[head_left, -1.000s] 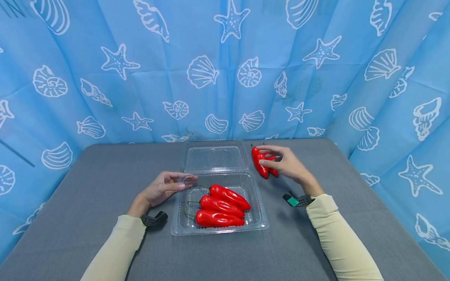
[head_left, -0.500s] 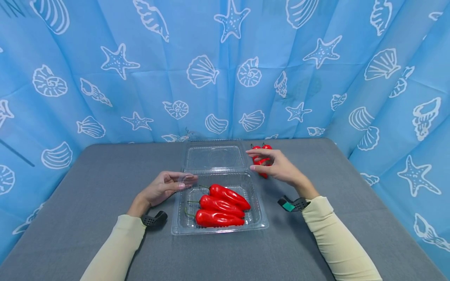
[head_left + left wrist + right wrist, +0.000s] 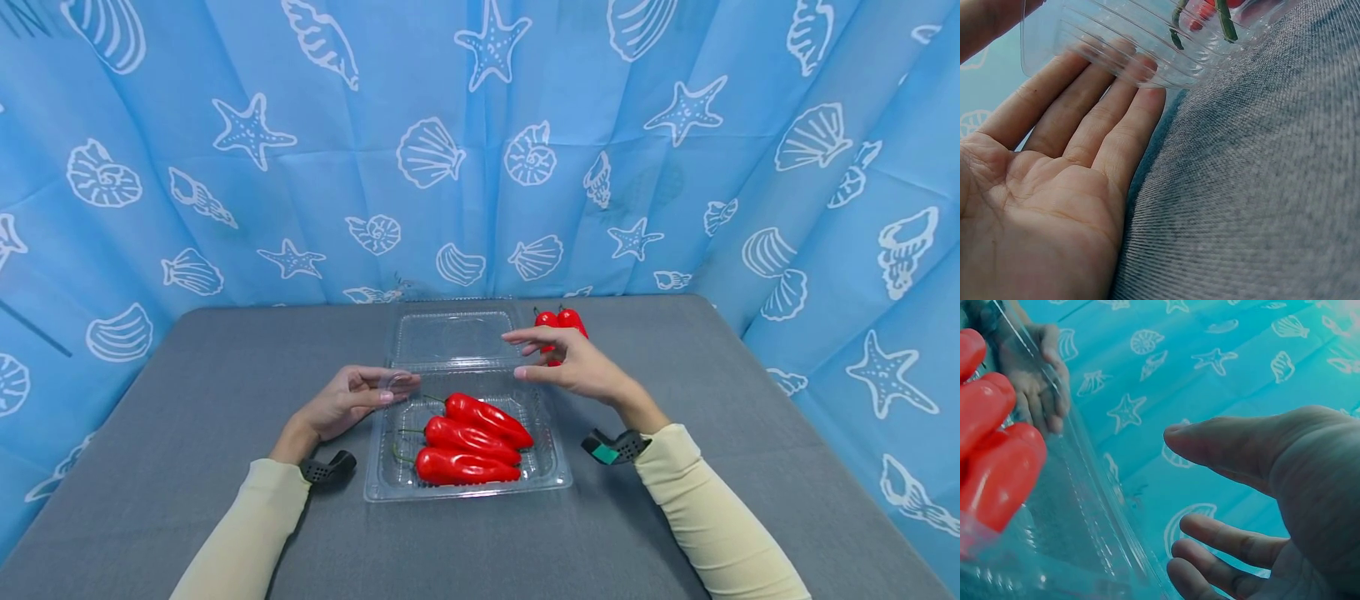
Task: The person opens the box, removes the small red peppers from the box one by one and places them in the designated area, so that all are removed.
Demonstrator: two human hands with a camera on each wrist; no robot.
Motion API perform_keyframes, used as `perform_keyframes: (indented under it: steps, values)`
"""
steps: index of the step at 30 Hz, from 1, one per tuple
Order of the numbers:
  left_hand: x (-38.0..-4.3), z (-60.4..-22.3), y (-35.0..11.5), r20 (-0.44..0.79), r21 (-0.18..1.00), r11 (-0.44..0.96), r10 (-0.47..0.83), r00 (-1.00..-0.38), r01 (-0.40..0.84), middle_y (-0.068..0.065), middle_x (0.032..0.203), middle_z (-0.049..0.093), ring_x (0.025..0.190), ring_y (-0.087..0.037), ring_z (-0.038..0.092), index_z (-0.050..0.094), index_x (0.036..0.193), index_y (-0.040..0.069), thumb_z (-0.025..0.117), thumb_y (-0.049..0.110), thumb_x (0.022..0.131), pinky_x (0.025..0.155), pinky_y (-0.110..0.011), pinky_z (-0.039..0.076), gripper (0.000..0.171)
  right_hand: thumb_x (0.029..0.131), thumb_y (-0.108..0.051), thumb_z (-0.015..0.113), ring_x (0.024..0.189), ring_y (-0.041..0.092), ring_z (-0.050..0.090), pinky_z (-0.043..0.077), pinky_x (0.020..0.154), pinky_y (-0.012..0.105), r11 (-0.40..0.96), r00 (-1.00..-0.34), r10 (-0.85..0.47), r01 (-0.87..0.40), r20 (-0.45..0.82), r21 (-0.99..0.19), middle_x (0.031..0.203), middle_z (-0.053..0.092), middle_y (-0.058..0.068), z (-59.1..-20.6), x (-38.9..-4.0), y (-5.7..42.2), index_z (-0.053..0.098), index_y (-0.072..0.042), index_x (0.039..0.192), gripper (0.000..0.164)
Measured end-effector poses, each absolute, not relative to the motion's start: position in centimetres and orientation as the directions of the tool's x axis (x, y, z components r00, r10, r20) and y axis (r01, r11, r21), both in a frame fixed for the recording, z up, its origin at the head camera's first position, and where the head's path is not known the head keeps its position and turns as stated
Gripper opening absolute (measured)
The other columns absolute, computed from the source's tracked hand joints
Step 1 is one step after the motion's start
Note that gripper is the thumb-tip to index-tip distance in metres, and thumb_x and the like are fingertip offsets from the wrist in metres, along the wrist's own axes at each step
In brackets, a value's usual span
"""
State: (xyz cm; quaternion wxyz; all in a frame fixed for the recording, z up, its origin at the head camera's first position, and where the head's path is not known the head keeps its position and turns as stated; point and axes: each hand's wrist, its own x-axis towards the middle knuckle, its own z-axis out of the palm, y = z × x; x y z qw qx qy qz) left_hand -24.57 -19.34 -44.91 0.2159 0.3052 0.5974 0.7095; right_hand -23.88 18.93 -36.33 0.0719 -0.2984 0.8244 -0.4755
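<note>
Right hand moved left toward clear clamshell; fingers wide, empty. Loose red peppers nearer it than left hand: right of clamshell's lid, stems away. Left fingers straight, touching clamshell's left wall; three red peppers inside, stems leftward.

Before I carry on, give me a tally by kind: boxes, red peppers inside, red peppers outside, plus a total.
Clear plastic box: 1
Red peppers inside: 3
Red peppers outside, partly hidden behind the right hand: 2 showing
Total showing: 6
</note>
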Motion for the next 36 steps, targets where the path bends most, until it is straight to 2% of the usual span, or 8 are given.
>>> perform_keyframes:
  steps: [6, 13, 22, 29, 36]
  values:
    - [-24.7, -45.0, -19.3, 0.179, 0.978, -0.198, 0.674, -0.716, 0.059, -0.023, 0.14, 0.059, 0.132, -0.025, 0.056, 0.052, 0.137, -0.015, 0.059, -0.001, 0.096, 0.111, -0.034, 0.043, 0.045, 0.086, -0.012, 0.079, 0.118, 0.045, 0.056, 0.057, 0.092, 0.044, 0.343, -0.779, -0.605, -0.44, 0.163, -0.83, 0.136, 0.061, 0.011, -36.4, -23.4, 18.1, 0.062, -0.006, 0.139, 0.056]
    - [-24.6, -44.9, -19.3, 0.171, 0.98, -0.192, 0.67, -0.722, 0.054, -0.021, 0.14, 0.06, 0.132, -0.025, 0.056, 0.053, 0.138, -0.014, 0.061, 0.002, 0.095, 0.111, -0.034, 0.044, 0.046, 0.086, -0.009, 0.078, 0.119, 0.045, 0.056, 0.057, 0.095, 0.047, 0.307, -0.742, -0.656, -0.426, 0.136, -0.851, 0.139, 0.058, 0.021, -36.7, -22.9, 17.1, 0.06, -0.005, 0.139, 0.057]
    - [-24.6, -44.8, -19.3, 0.162, 0.982, -0.179, 0.664, -0.73, 0.055, -0.022, 0.139, 0.059, 0.132, -0.025, 0.056, 0.054, 0.137, -0.012, 0.061, 0.002, 0.095, 0.111, -0.034, 0.043, 0.046, 0.087, -0.01, 0.077, 0.124, 0.045, 0.053, 0.055, 0.097, 0.049, 0.301, -0.704, -0.707, -0.39, 0.071, -0.87, 0.143, 0.054, 0.021, -37.4, -22.3, 15.8, 0.057, -0.006, 0.142, 0.058]
    - [-24.5, -44.8, -19.3, 0.155, 0.984, -0.171, 0.661, -0.734, 0.054, -0.022, 0.139, 0.059, 0.132, -0.026, 0.056, 0.055, 0.137, -0.01, 0.061, 0.003, 0.095, 0.111, -0.035, 0.043, 0.045, 0.088, -0.011, 0.076, 0.123, 0.039, 0.055, 0.057, 0.095, 0.045, 0.343, -0.684, -0.727, -0.426, 0.051, -0.837, 0.142, 0.055, 0.013, -37.9, -21.9, 15.1, 0.058, -0.007, 0.141, 0.056]
    - [-24.6, -44.8, -19.3, 0.155, 0.984, -0.17, 0.66, -0.735, 0.055, -0.023, 0.14, 0.059, 0.132, -0.026, 0.056, 0.055, 0.137, -0.011, 0.061, 0.003, 0.095, 0.112, -0.035, 0.043, 0.045, 0.09, -0.013, 0.075, 0.127, 0.035, 0.054, 0.056, 0.096, 0.047, 0.381, -0.657, -0.753, -0.47, 0.027, -0.797, 0.142, 0.055, 0.011, -38.0, -21.6, 14.6, 0.058, -0.009, 0.142, 0.056]
